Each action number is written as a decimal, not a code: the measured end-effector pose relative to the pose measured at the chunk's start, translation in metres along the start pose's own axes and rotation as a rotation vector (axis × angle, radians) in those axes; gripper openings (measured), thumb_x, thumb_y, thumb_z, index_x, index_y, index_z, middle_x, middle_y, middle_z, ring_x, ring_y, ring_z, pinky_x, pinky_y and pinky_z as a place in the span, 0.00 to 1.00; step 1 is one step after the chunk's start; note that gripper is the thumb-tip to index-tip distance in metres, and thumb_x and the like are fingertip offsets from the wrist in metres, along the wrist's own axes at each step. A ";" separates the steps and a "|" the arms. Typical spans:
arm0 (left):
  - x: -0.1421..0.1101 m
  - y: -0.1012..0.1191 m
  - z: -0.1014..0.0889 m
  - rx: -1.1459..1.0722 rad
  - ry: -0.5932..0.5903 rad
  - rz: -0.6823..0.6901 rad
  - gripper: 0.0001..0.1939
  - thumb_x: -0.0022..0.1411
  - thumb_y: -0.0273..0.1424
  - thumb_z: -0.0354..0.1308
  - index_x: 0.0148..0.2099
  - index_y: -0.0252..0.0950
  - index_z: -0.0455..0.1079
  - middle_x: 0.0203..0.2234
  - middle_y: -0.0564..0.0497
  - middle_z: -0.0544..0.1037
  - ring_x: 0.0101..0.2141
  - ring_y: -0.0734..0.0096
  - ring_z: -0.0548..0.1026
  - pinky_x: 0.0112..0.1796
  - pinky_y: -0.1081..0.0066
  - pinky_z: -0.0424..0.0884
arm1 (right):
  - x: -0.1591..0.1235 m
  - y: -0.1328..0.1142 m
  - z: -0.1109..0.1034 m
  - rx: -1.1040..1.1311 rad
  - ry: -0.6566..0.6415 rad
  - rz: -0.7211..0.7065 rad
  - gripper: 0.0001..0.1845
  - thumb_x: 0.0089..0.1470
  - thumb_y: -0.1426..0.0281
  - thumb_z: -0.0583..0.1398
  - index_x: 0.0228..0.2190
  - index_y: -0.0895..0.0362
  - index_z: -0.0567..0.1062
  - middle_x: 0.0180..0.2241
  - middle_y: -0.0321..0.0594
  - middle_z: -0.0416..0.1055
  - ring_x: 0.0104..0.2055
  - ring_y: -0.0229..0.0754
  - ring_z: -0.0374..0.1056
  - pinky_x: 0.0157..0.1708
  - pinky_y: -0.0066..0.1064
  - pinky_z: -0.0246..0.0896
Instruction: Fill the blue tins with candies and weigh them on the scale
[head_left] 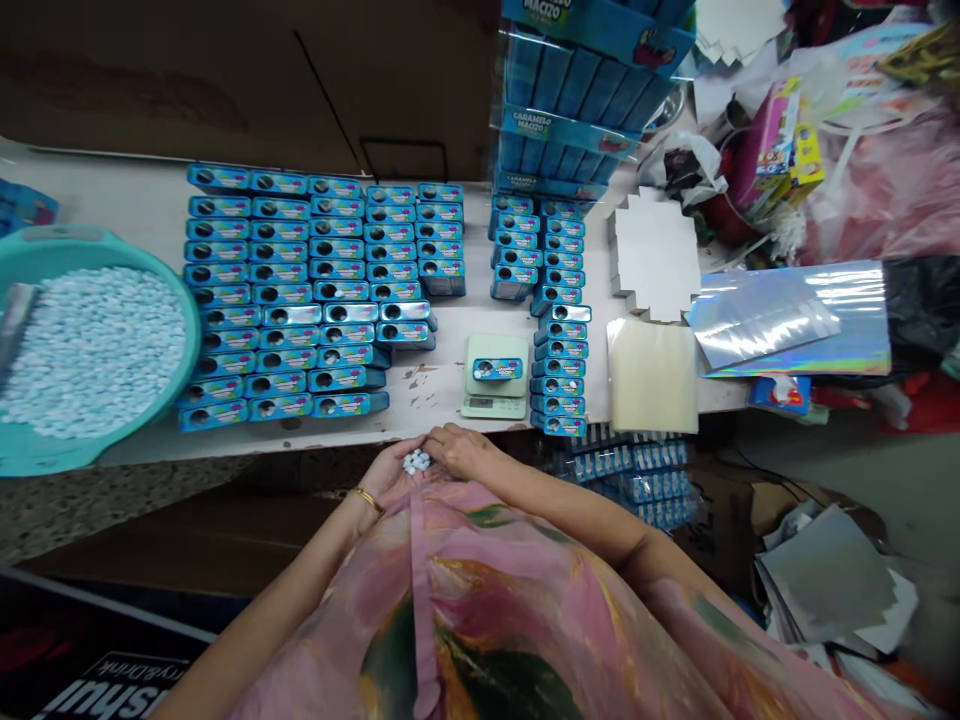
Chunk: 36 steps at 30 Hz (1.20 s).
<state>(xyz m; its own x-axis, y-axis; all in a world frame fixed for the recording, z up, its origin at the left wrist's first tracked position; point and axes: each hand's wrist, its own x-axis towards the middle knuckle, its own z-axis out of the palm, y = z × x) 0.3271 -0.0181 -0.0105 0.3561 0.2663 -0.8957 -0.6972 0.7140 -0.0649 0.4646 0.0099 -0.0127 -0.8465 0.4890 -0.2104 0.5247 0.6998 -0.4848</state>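
Note:
My left hand (388,474), with a gold bracelet at the wrist, is cupped palm up around a small heap of pale blue and white candies (416,461) at the table's front edge. Against its fingertips rests my right hand (461,452), fingers curled together; what lies between them, if anything, is hidden. Just beyond my hands stands a pale green digital scale (493,405). One blue candy box (497,370) marked "Caramelo" sits on its plate, with a dark opening on top. Rows of similar blue boxes (279,340) cover the table to the left.
On the far left a turquoise basin (191,330) holds many candies and a metal scoop (15,325). More boxes (562,350) line up right of the scale. Stacked display packs (555,125), white card sheets (656,255) and clear film sheets (652,375) occupy the right side.

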 end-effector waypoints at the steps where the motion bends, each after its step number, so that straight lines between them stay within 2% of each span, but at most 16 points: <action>1: 0.000 0.000 0.001 0.005 0.002 -0.010 0.10 0.57 0.24 0.44 0.29 0.31 0.66 0.16 0.49 0.72 0.23 0.65 0.74 0.32 0.62 0.72 | -0.002 0.002 0.000 0.026 0.014 -0.012 0.08 0.53 0.69 0.53 0.35 0.58 0.68 0.36 0.40 0.66 0.36 0.39 0.60 0.31 0.27 0.58; 4: 0.002 0.001 0.007 0.019 0.004 -0.018 0.11 0.58 0.24 0.44 0.28 0.31 0.66 0.16 0.49 0.72 0.21 0.66 0.74 0.29 0.64 0.73 | -0.011 0.006 -0.001 0.130 0.130 -0.054 0.08 0.52 0.68 0.54 0.35 0.57 0.69 0.36 0.39 0.68 0.36 0.37 0.61 0.33 0.26 0.58; 7: 0.003 0.004 0.015 0.026 -0.010 0.022 0.11 0.57 0.22 0.44 0.28 0.29 0.67 0.17 0.47 0.73 0.21 0.69 0.74 0.27 0.69 0.73 | -0.018 0.010 -0.010 0.240 0.341 -0.056 0.09 0.55 0.71 0.51 0.34 0.57 0.70 0.35 0.38 0.70 0.36 0.35 0.62 0.38 0.27 0.57; 11: 0.006 0.010 0.025 0.007 -0.048 0.101 0.11 0.57 0.21 0.45 0.36 0.25 0.68 0.26 0.39 0.76 0.31 0.65 0.75 0.31 0.71 0.73 | -0.023 0.034 -0.034 0.276 0.656 0.124 0.11 0.55 0.73 0.49 0.34 0.58 0.71 0.34 0.40 0.71 0.38 0.36 0.63 0.41 0.29 0.58; 13: 0.006 0.014 0.027 -0.006 -0.051 0.140 0.11 0.57 0.21 0.45 0.37 0.24 0.68 0.29 0.37 0.76 0.33 0.64 0.75 0.32 0.71 0.73 | -0.025 0.054 -0.046 0.228 0.721 0.184 0.10 0.55 0.71 0.51 0.34 0.58 0.72 0.35 0.42 0.71 0.39 0.38 0.63 0.42 0.31 0.58; 16: 0.004 0.019 0.022 -0.033 -0.043 0.172 0.11 0.57 0.20 0.46 0.36 0.24 0.69 0.30 0.37 0.76 0.32 0.65 0.75 0.31 0.72 0.73 | -0.031 0.082 -0.056 0.167 0.717 0.230 0.11 0.54 0.70 0.51 0.37 0.57 0.71 0.38 0.42 0.71 0.41 0.38 0.63 0.43 0.33 0.57; 18: 0.001 0.022 0.014 -0.054 -0.025 0.191 0.11 0.57 0.20 0.45 0.36 0.24 0.69 0.29 0.38 0.76 0.32 0.65 0.75 0.31 0.72 0.73 | -0.035 0.090 -0.059 0.120 0.698 0.258 0.13 0.53 0.67 0.53 0.40 0.57 0.70 0.41 0.43 0.69 0.43 0.40 0.62 0.45 0.34 0.55; 21: -0.002 0.023 0.001 -0.095 0.025 0.216 0.11 0.57 0.20 0.45 0.36 0.24 0.69 0.28 0.38 0.75 0.31 0.66 0.75 0.29 0.72 0.74 | -0.035 0.084 -0.059 0.002 0.583 0.241 0.20 0.50 0.61 0.56 0.44 0.57 0.67 0.47 0.44 0.65 0.47 0.44 0.57 0.45 0.37 0.52; 24: -0.004 0.024 -0.009 -0.133 0.060 0.216 0.11 0.57 0.20 0.44 0.36 0.24 0.68 0.28 0.39 0.75 0.30 0.66 0.75 0.28 0.72 0.74 | -0.024 0.073 -0.056 -0.116 0.450 0.194 0.14 0.52 0.64 0.54 0.41 0.54 0.70 0.47 0.41 0.64 0.49 0.45 0.54 0.44 0.38 0.50; 27: -0.008 0.026 -0.015 -0.159 0.081 0.218 0.12 0.58 0.20 0.44 0.36 0.24 0.68 0.28 0.39 0.75 0.30 0.66 0.75 0.27 0.72 0.74 | -0.018 0.074 -0.057 -0.167 0.422 0.229 0.12 0.55 0.67 0.51 0.35 0.53 0.73 0.45 0.40 0.65 0.49 0.45 0.53 0.44 0.37 0.48; 30: -0.012 0.029 -0.019 -0.191 0.119 0.237 0.12 0.58 0.20 0.43 0.36 0.24 0.68 0.28 0.39 0.75 0.30 0.66 0.75 0.27 0.72 0.74 | -0.024 0.083 -0.063 -0.176 0.427 0.302 0.13 0.55 0.67 0.50 0.37 0.53 0.73 0.46 0.41 0.65 0.47 0.44 0.54 0.42 0.37 0.49; 36: -0.018 0.039 -0.027 -0.226 0.164 0.267 0.11 0.58 0.19 0.44 0.37 0.24 0.68 0.28 0.39 0.75 0.30 0.66 0.75 0.27 0.72 0.74 | -0.031 0.085 -0.065 -0.233 0.294 0.134 0.15 0.55 0.66 0.51 0.45 0.50 0.68 0.51 0.38 0.60 0.51 0.46 0.51 0.43 0.38 0.50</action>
<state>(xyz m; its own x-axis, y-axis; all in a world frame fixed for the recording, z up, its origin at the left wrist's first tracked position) 0.2772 -0.0126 -0.0085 0.0517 0.3037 -0.9514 -0.8780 0.4678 0.1016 0.5410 0.0881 0.0076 -0.7253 0.6884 0.0101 0.6635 0.7028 -0.2565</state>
